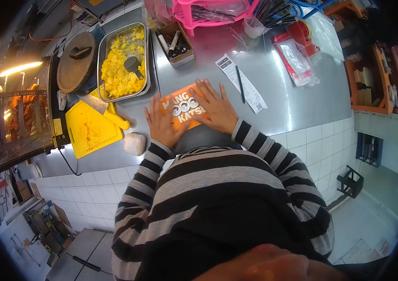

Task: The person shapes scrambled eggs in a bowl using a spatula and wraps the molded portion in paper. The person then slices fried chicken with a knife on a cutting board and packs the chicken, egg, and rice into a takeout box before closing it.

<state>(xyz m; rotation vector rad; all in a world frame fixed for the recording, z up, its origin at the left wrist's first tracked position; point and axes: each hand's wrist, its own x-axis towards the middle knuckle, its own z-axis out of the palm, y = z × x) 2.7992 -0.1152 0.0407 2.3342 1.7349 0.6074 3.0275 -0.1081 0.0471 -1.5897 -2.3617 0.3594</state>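
An orange takeout box [178,97] with white lettering lies on the steel counter in front of me. My left hand [161,122] rests at its left side, fingers stretched out and partly over the edge. Across its right part lies my right hand [216,108], fingers spread and flat on the printed top. Both hands cover some of the lettering. To the right is a long paper receipt [250,89] with a black pen [240,83] lying on it. A pale round wrapped bundle [135,144] sits near my left wrist.
At left, a wire-basket tray [148,89] holds yellow food and a dark scoop [133,66]. Beside it are a yellow cutting board [86,133], a cleaver [93,101] and a lit display case [18,112]. Behind stand a marker box [182,58] and pink rack [189,21].
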